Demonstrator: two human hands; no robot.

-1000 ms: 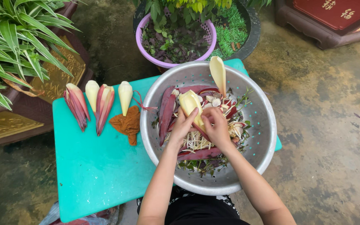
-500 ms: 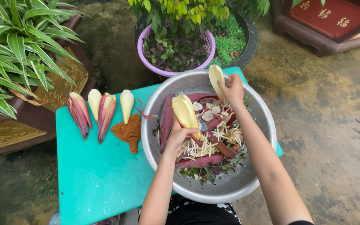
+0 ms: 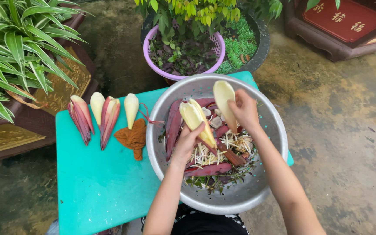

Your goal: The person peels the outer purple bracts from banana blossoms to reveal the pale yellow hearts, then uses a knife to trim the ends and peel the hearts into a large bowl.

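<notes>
A large metal bowl [image 3: 266, 182] stands on a teal table [image 3: 101, 191], filled with red-purple banana-flower bracts [image 3: 173, 126], pale florets and green bits. Over the bowl, my left hand [image 3: 190, 139] grips the pale yellow banana-flower heart [image 3: 195, 116]. My right hand [image 3: 244, 111] holds a single cream bract [image 3: 223, 95] lifted near the bowl's far rim. Both forearms reach in from the bottom of the view.
On the table left of the bowl lie several peeled bracts in a row [image 3: 103, 114], pink and cream, beside a brown leaf-like piece [image 3: 132, 137]. A purple basket planter [image 3: 183, 52], a dark pot and a striped-leaf plant [image 3: 18, 52] stand behind. Wet concrete surrounds the table.
My right hand has peeled a cream bract off the heart and carried it up toward the bowl's far rim. My left hand keeps hold of the heart.
</notes>
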